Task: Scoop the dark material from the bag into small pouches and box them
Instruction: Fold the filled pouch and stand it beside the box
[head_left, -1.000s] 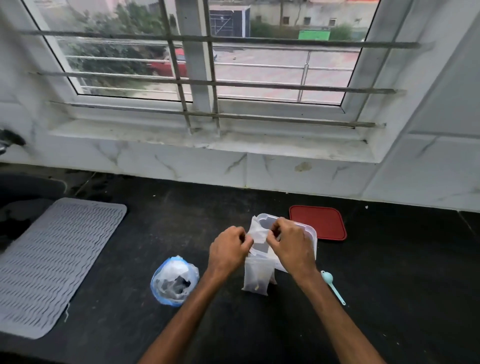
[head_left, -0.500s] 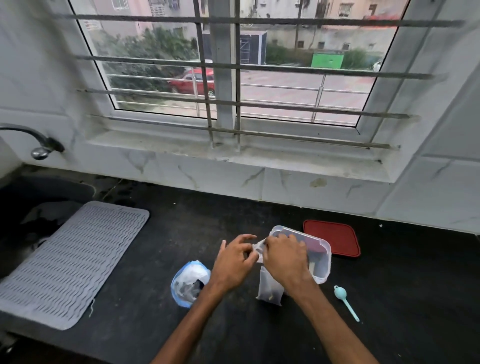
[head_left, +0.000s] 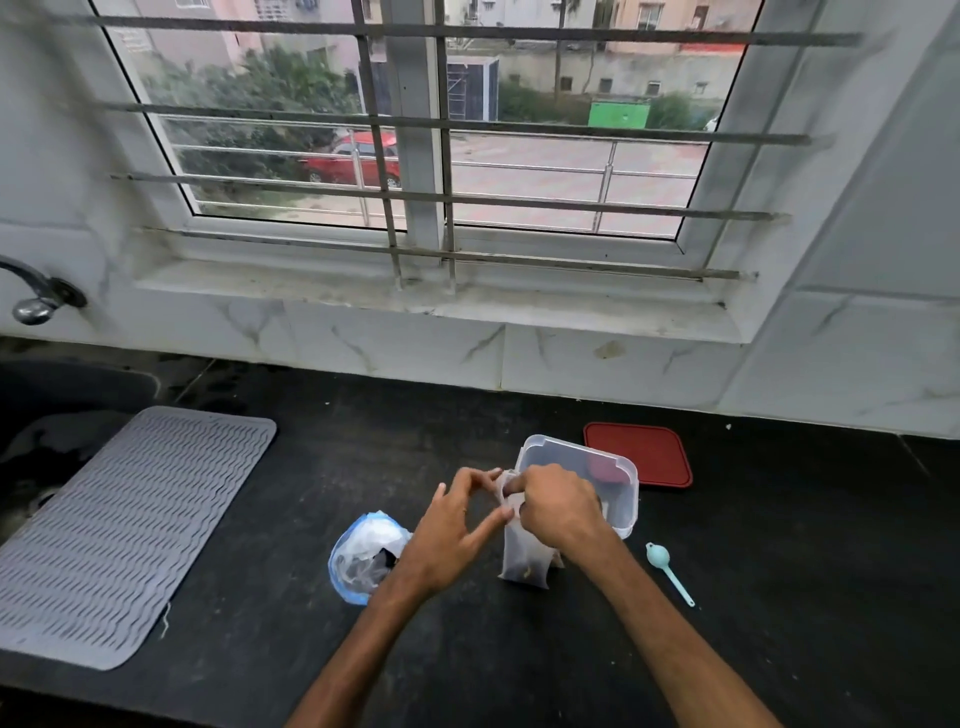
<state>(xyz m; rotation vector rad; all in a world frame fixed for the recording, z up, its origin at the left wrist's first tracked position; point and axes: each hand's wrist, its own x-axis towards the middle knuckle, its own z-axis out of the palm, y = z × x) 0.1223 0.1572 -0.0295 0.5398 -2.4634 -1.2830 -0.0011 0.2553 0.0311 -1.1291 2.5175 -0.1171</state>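
Now the clear box (head_left: 618, 512) sits far right of centre, the crumpled bag (head_left: 363, 556) near left. Between them hangs the pouch (head_left: 522, 558), limp and light, best pinched at its top edge: right hand (head_left: 558, 506) pinches there, left hand (head_left: 452, 525) loosely spread, fingertips touching it.

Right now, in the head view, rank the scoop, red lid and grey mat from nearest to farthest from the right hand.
1. Scoop, just right of the right hand, on the counter.
2. Red lid, behind and to the right, past the box.
3. Grey mat, far left.
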